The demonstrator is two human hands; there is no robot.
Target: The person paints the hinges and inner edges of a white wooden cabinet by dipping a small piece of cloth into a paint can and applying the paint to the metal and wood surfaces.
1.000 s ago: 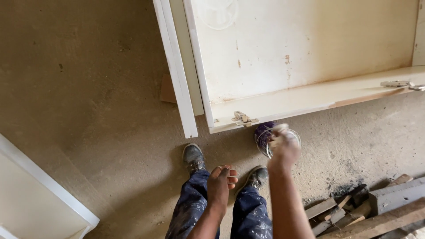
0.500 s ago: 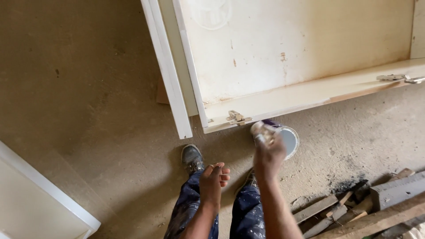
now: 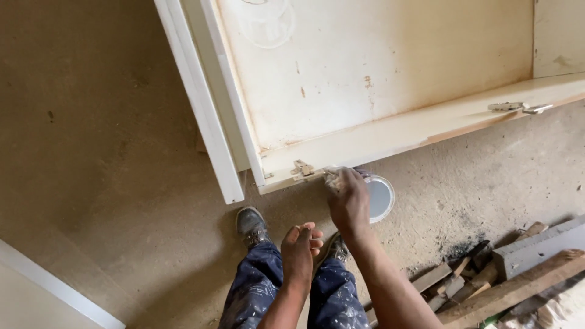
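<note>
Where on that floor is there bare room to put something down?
The widest bare patch of floor lies left of the cabinet and the shoes. Another lies right of the paint tin, below the cabinet's edge. The lower right is crowded with wood scraps. The right hand fills the gap by the tin.

A round white paint tin [image 3: 379, 197] stands on the floor [image 3: 109, 183]

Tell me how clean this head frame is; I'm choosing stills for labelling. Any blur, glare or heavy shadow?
Head view: light is soft and even, no glare; the cabinet and its hinge are sharp; the right hand is slightly smeared at the fingertips; the left hand is crisp; only faint shadow under the cabinet edge.
</note>
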